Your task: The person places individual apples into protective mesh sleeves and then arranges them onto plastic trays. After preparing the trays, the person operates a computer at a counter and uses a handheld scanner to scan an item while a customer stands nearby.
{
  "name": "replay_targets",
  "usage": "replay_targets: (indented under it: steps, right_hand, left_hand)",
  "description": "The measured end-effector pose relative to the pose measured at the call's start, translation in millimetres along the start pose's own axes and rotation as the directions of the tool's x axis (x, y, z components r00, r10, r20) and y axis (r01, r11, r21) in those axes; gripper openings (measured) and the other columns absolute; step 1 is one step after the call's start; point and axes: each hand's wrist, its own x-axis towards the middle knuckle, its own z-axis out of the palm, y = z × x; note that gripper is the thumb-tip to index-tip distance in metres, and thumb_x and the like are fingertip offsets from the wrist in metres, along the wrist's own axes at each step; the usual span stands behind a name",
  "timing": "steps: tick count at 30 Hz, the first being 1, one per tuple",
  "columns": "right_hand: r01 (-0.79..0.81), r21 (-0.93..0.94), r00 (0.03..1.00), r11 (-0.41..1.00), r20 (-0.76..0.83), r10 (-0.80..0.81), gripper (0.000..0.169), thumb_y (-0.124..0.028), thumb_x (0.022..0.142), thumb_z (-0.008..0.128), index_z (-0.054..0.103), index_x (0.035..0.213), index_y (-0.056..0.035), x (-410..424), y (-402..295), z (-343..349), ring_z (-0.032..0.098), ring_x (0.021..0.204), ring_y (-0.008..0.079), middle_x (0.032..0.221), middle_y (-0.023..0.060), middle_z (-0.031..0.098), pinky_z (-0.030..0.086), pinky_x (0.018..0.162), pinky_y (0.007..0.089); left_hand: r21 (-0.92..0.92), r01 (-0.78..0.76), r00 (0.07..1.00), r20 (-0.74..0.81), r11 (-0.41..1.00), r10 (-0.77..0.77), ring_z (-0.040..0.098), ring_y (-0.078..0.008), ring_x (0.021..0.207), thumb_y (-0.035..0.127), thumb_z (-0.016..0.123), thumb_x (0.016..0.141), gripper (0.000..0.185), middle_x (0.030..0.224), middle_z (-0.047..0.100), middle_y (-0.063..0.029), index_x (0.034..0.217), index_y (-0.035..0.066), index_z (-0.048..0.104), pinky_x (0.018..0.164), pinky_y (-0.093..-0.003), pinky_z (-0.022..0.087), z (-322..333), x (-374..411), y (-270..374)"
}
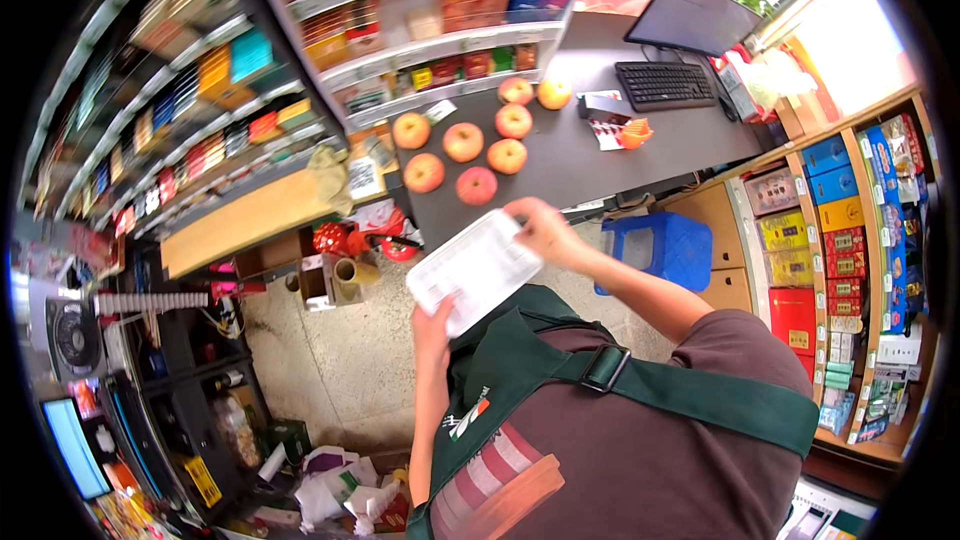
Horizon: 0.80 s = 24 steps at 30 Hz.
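Both my hands hold a white, shallow rectangular tray [474, 270] in front of my chest, near the front edge of the dark desk [555, 157]. At its lower left side is my left hand [433, 330], with the thumb over the rim. My right hand [546, 236] grips the upper right end with thumb and fingers. Whether a clear film or lid covers the tray, I cannot tell. Beyond it, several red-yellow apples [463, 142] stand loose on the desk, apart from the tray. A small white card [440, 112] lies beside them.
A black keyboard [664, 85], a monitor [694, 15] and an orange object [636, 133] are on the desk's right part. Below the desk stands a blue plastic stool [660, 247]. Stocked shelves [442, 37] rise behind; a cardboard box [322, 281] sits on the floor at left.
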Motion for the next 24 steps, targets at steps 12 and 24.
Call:
replay_targets:
  steps: [12, 24]
  right_hand:
    - [-0.302, -0.79, 0.874, 0.533, -0.453, -0.176, 0.038, -0.014, 0.063, 0.078, 0.062, 0.097, -0.006, 63, 204, -238, 0.048, 0.108, 0.0285, 0.106, 0.0098, 0.054, 0.042, 0.09, 0.0404]
    - [-0.209, 0.637, 0.927, 0.742, 0.37, -0.056, 0.026, -0.01, 0.087, 0.06, 0.053, 0.11, -0.0011, 50, 39, -140, 0.055, 0.083, 0.0058, 0.091, 0.0021, 0.059, 0.047, 0.073, 0.0232]
  left_hand:
    - [0.411, 0.091, 0.923, 0.306, 0.907, -0.231, 0.066, -0.0252, 0.084, 0.013, 0.068, 0.082, 0.038, 0.103, 0.06, -0.0182, 0.105, -0.009, 0.048, 0.059, -0.034, 0.057, 222, 159, -53]
    - [0.155, 0.074, 0.755, 0.636, 0.985, -0.157, 0.055, -0.0122, 0.107, 0.018, 0.05, 0.097, 0.033, 0.116, 0.059, -0.0058, 0.123, -0.001, 0.052, 0.093, -0.0284, 0.043, 201, 103, 73]
